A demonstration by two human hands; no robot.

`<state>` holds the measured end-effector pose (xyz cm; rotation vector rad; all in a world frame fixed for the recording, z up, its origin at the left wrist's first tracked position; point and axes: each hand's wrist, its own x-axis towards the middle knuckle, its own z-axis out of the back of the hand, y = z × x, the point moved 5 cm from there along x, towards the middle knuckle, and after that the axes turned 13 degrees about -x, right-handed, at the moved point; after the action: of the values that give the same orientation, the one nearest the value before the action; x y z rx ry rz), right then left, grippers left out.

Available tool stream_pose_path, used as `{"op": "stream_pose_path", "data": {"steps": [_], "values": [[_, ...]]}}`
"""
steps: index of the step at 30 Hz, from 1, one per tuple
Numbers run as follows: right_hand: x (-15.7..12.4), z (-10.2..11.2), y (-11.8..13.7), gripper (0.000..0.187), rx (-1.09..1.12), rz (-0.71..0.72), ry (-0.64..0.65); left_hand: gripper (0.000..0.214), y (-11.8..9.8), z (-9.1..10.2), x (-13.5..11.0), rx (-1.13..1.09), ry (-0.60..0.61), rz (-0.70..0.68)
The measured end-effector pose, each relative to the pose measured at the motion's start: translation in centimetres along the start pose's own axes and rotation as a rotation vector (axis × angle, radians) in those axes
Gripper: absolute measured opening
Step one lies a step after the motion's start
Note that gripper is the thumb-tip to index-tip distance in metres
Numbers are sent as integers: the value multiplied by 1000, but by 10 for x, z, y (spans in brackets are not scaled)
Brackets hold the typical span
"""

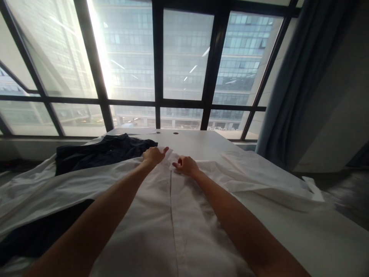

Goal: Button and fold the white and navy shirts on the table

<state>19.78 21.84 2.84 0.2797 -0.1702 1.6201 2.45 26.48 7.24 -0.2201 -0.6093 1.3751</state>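
A white shirt (152, 215) lies spread on a white table, its collar end away from me and its front placket running down the middle. My left hand (155, 155) is closed on the left side of the collar, thumb up. On the other side of the placket top, my right hand (186, 165) has its fingers curled at the collar, pinching the cloth there. One sleeve stretches out to the right, ending in a cuff (313, 189). Dark clothing (105, 150) lies beyond the shirt's left sleeve.
The white table (198, 140) reaches to the large framed windows, with two dark round holes near its far edge. More dark cloth (49, 227) shows at lower left. A blue-grey curtain (291, 84) hangs at the right.
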Motion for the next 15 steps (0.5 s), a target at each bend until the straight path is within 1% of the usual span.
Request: {"op": "stream_pose_path", "data": {"steps": [1,2,3,5,6,7,10,11,12,14,15], "values": [[-1,0,0,49,-4,-24,-2,72,-5,3,2,24,-39,-9],[-1,0,-1,55,-8,-47,-2,68,-10,4,5,37,-49,-32],[-2,1,-1,55,-16,-76,3,63,-15,3,7,47,-20,-50],[-3,2,-5,49,-36,-136,26,56,-21,1,9,52,79,-54],[-3,3,-7,50,-40,-166,37,56,-21,2,9,44,102,-32],[-3,5,-10,54,-40,-194,40,59,-20,4,9,29,100,-5],[-2,9,-21,67,-2,-258,35,60,-8,15,6,-45,17,62],[-1,9,-25,65,24,-276,35,55,-1,18,5,-73,7,70],[1,9,-29,58,55,-291,33,47,5,19,4,-113,14,70],[5,10,-38,34,140,-318,4,28,20,21,2,-224,61,74],[7,11,-42,24,195,-335,-30,23,27,21,1,-296,76,85]]}}
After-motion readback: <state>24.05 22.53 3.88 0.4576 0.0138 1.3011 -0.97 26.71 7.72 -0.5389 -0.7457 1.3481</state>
